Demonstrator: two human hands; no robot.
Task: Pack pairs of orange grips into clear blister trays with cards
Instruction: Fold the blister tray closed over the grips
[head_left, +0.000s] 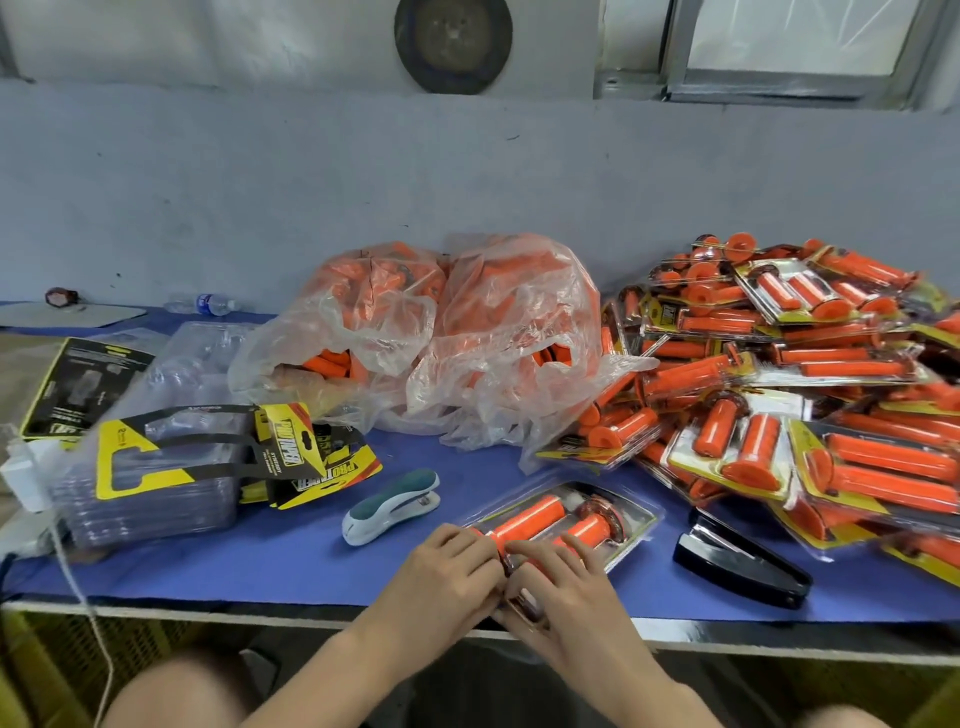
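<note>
A clear blister tray (631, 525) lies on the blue table near the front edge, holding two orange grips (524, 519) side by side. My left hand (447, 571) and my right hand (556, 587) press down on the tray's near end, fingertips touching each other over the grips. The near edge of the tray is hidden under my hands. Two clear bags of loose orange grips (441, 332) stand behind. A stack of empty clear trays (156, 499) with yellow-and-black cards (283, 447) on top sits at the left.
A large heap of packed blister trays (810, 395) fills the right side. A white-and-teal stapler (392, 506) lies left of my hands, a black stapler (743, 564) to the right. A water bottle (205, 304) lies at the back left, and a black box (78, 384) stands at the left.
</note>
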